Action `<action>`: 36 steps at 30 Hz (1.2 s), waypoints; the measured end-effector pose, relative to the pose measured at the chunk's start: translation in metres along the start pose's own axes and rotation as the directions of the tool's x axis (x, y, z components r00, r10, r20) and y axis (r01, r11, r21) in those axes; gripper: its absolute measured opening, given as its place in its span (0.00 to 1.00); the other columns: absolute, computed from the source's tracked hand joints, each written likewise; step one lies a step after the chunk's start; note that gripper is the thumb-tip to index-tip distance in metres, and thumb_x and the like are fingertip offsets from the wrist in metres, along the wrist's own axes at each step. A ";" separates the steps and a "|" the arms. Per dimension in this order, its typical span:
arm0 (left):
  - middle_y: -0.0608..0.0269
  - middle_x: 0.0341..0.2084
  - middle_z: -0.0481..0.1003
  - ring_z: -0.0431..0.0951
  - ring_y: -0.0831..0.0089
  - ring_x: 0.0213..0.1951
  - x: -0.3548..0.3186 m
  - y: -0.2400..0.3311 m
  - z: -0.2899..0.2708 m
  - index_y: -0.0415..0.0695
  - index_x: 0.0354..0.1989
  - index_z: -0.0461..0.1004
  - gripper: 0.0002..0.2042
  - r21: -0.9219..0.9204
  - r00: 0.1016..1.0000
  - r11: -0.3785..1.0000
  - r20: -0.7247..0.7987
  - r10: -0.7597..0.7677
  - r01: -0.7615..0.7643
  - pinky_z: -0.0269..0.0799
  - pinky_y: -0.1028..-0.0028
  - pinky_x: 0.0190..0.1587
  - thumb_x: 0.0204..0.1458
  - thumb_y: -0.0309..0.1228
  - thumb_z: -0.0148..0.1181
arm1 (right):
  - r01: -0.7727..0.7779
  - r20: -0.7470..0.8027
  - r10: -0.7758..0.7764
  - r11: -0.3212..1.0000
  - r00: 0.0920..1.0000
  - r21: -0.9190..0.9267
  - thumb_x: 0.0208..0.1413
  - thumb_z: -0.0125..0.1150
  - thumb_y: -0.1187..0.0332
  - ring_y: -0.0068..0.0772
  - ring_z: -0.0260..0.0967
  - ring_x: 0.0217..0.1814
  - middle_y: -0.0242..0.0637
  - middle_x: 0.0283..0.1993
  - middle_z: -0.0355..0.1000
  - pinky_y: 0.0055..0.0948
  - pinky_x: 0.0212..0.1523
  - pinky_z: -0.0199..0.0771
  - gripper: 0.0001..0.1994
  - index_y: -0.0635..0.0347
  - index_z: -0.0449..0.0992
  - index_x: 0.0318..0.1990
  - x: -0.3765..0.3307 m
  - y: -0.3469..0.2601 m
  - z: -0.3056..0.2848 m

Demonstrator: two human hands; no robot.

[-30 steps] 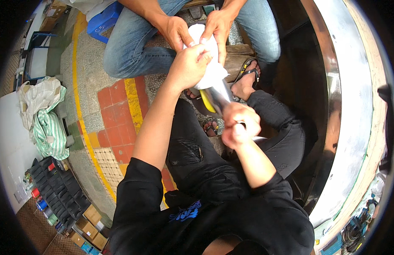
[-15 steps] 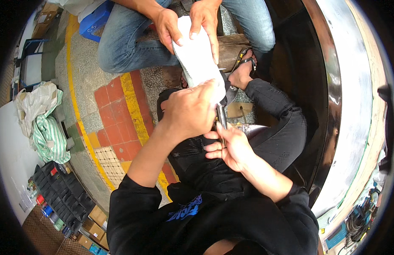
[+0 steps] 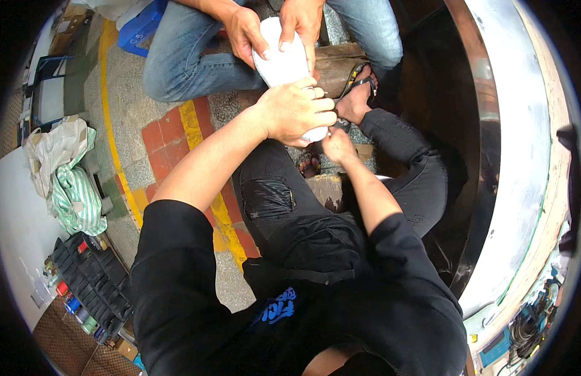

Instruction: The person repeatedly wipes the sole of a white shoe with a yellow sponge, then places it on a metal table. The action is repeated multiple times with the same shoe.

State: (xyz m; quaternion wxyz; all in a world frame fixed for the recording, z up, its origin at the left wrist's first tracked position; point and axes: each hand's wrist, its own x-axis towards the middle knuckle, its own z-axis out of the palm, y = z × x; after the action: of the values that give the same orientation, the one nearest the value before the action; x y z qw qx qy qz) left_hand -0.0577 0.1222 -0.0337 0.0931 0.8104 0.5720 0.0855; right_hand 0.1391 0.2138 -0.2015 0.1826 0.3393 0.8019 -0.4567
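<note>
The left hand (image 3: 301,113) is clamped around the near end of a white sole-shaped piece (image 3: 286,66), whose far end a co-worker's hands (image 3: 245,34) grip. The right hand (image 3: 338,148) curls just right; its contents, I cannot tell.

Grey speckled floor (image 3: 130,103), inset with red tiles (image 3: 171,128) and yellow stripes (image 3: 192,128) (the outer one bows); leftward, a white panel (image 3: 15,213) and black bins (image 3: 93,279), brightly lit.
</note>
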 end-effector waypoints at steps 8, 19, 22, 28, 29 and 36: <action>0.62 0.43 0.75 0.77 0.60 0.48 -0.007 0.043 0.005 0.52 0.46 0.76 0.28 0.020 0.892 0.911 -0.213 -0.399 0.413 0.68 0.57 0.59 0.34 0.45 0.77 | -0.120 -0.325 0.057 0.977 0.944 -0.178 0.72 0.45 0.51 0.69 0.74 0.55 0.67 0.46 0.77 0.53 0.55 0.75 0.26 0.71 0.73 0.52 -0.103 -0.031 -0.143; 0.57 0.60 0.69 0.66 0.51 0.66 -0.033 0.072 -0.007 0.51 0.62 0.71 0.38 -0.048 0.710 0.749 -0.286 -0.644 0.661 0.46 0.38 0.73 0.40 0.48 0.76 | -0.618 -0.885 -0.147 0.665 0.441 -0.419 0.75 0.45 0.51 0.54 0.70 0.65 0.51 0.63 0.73 0.46 0.64 0.68 0.27 0.64 0.67 0.69 -0.358 0.125 -0.345; 0.57 0.57 0.71 0.68 0.52 0.65 -0.052 0.060 -0.016 0.51 0.65 0.70 0.39 0.025 0.718 0.718 -0.046 -0.694 0.696 0.45 0.35 0.74 0.41 0.48 0.76 | -0.758 -0.946 -0.130 0.570 0.297 -0.317 0.74 0.48 0.57 0.51 0.71 0.63 0.52 0.62 0.73 0.48 0.66 0.68 0.24 0.62 0.66 0.70 -0.360 0.120 -0.331; 0.56 0.49 0.74 0.76 0.56 0.53 -0.039 0.053 -0.016 0.42 0.59 0.72 0.38 -0.011 0.794 0.794 -0.019 -0.608 0.608 0.63 0.51 0.63 0.42 0.52 0.74 | 0.452 -0.830 -0.476 0.833 0.290 -0.319 0.61 0.64 0.69 0.37 0.78 0.46 0.42 0.46 0.80 0.35 0.48 0.78 0.12 0.65 0.82 0.50 -0.210 -0.049 -0.213; 0.55 0.48 0.74 0.76 0.57 0.52 -0.037 0.054 -0.015 0.41 0.58 0.72 0.38 0.002 0.796 0.796 -0.027 -0.605 0.605 0.65 0.53 0.61 0.41 0.51 0.74 | 0.509 -0.746 -0.498 0.824 0.442 -0.249 0.62 0.64 0.68 0.34 0.78 0.46 0.40 0.44 0.80 0.33 0.48 0.77 0.11 0.62 0.84 0.47 -0.171 -0.074 -0.185; 0.56 0.41 0.73 0.75 0.59 0.45 -0.027 0.051 -0.009 0.38 0.52 0.72 0.36 0.042 0.789 0.787 -0.029 -0.614 0.615 0.67 0.58 0.50 0.37 0.50 0.74 | 0.710 -0.640 -0.344 0.131 0.687 0.692 0.67 0.51 0.59 0.43 0.75 0.43 0.49 0.38 0.78 0.39 0.53 0.73 0.22 0.74 0.80 0.35 -0.009 -0.091 -0.024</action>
State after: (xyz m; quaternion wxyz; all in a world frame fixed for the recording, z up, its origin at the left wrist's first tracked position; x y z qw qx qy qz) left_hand -0.0220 0.0802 -0.0128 0.0921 0.5819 0.8069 0.0419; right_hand 0.0811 0.1990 -0.1275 -0.3504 0.1373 0.4880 -0.7875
